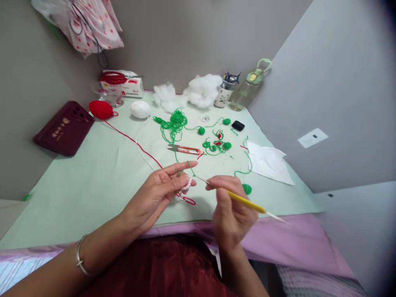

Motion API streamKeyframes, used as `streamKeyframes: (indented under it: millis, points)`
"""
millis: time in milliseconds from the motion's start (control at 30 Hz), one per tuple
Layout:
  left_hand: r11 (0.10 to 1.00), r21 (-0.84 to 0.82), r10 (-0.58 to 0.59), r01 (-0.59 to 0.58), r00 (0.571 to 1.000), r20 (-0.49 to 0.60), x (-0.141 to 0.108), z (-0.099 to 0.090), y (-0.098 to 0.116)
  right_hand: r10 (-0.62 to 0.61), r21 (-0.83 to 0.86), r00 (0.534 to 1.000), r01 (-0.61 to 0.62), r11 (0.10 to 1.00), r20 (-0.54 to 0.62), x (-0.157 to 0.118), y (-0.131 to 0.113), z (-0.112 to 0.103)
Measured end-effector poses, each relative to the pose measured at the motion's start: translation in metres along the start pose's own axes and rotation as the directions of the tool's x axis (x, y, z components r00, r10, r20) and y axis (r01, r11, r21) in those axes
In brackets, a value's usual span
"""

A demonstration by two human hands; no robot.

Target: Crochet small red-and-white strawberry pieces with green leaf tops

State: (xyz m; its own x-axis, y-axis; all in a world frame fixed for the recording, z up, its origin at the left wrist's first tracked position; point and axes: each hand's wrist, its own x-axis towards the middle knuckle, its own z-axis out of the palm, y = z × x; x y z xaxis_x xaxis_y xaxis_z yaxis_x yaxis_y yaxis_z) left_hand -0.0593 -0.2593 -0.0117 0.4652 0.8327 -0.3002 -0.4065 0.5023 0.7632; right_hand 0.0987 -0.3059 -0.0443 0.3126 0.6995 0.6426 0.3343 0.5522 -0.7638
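Between the thumb and fingers of my left hand (162, 185) is a small white crocheted piece (186, 185). A strand of green yarn (176, 154) runs over the stretched index finger of that hand. My right hand (232, 208) grips a crochet hook (247, 201) with a yellow handle, like a pen. The hook's thin metal tip reaches to the green yarn beside the white piece. A loop of red yarn (189, 201) hangs just below my left fingers. Red and white strands lead from there to a red yarn ball (101, 109) and a white yarn ball (140, 110).
Orange thread snips (185, 149) lie mid-table, near a green yarn tangle (175, 121). Several small green crocheted balls (227, 145) and scraps lie to the right, with white paper (269, 163). Behind stand stuffing (202, 90), a pen cup (225, 95) and a bottle (249, 88). A dark red phone case (64, 128) stands left.
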Motion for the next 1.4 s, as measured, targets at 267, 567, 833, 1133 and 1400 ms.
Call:
streamKeyframes:
  millis: [267, 567, 833, 1133, 1400]
  points:
    - [0.974, 0.174, 0.139, -0.144, 0.989, 0.042, -0.002, 0.000, -0.008, 0.200, 0.269, 0.972, -0.226, 0.936, 0.121, 0.008, 0.000, 0.005]
    - [0.953, 0.215, 0.220, -0.214, 0.976, -0.004, -0.003, -0.001, -0.006, 0.266, 0.329, 0.953, -0.299, 0.896, 0.142, 0.009, 0.002, 0.003]
    - [0.943, 0.252, 0.214, -0.216, 0.976, 0.036, -0.004, -0.003, -0.005, 0.317, 0.469, 0.935, -0.355, 0.809, 0.159, 0.014, 0.003, 0.002]
    - [0.930, 0.271, 0.251, -0.249, 0.968, 0.028, -0.005, -0.003, -0.004, 0.134, 0.208, 0.985, -0.154, 0.966, 0.107, 0.009, -0.007, -0.004]
    - [0.892, 0.321, 0.339, -0.318, 0.941, -0.009, -0.004, 0.002, -0.007, -0.263, -0.225, 0.931, 0.320, 0.920, 0.252, -0.004, -0.005, -0.004]
